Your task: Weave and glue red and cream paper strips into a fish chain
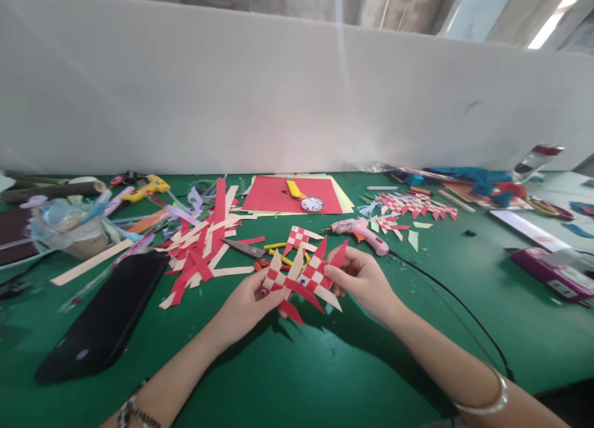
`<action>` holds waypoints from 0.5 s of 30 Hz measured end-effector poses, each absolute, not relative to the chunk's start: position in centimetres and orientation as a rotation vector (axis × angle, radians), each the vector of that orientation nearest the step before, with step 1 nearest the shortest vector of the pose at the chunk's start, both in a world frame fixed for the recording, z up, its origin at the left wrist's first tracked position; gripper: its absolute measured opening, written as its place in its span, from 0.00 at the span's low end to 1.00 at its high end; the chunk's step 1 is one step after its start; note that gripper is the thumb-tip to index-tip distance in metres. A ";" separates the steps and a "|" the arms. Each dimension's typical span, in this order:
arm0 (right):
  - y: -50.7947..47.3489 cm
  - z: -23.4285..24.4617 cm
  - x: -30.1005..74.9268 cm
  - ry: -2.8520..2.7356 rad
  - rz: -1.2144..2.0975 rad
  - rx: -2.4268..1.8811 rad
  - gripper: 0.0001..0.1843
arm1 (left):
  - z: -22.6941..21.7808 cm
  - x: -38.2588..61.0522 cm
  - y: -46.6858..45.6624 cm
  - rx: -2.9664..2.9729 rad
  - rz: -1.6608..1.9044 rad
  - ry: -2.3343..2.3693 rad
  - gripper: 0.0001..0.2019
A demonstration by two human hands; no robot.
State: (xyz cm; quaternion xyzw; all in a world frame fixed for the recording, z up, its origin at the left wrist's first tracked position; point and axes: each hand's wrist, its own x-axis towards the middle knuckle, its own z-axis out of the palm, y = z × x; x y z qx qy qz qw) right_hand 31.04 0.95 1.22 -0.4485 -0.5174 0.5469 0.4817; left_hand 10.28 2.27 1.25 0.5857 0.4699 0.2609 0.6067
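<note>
Two woven paper fish in red and cream checks, each with a googly eye, are held together just above the green table. My left hand pinches the left fish by its lower edge. My right hand grips the right fish at its right side near the red tail point. Both hands are closed on the paper. The two fish overlap in the middle.
Scissors and a third woven piece lie just behind the fish. A pink glue gun with a black cord is to the right. Loose red and cream strips, a black case, red paper and more woven fish lie around.
</note>
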 end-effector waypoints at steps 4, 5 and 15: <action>1.1 0.9 31.2 -1.270 1.328 -1.107 0.15 | 1.3 10.3 2.2 1.369 0.606 1.085 0.11; 1.1 0.9 31.2 -1.269 1.331 -1.109 0.15 | 1.3 10.3 2.2 1.373 0.610 1.092 0.11; 1.0 0.9 30.8 -1.248 1.391 -1.095 0.16 | 0.9 10.1 2.5 1.480 0.619 1.202 0.16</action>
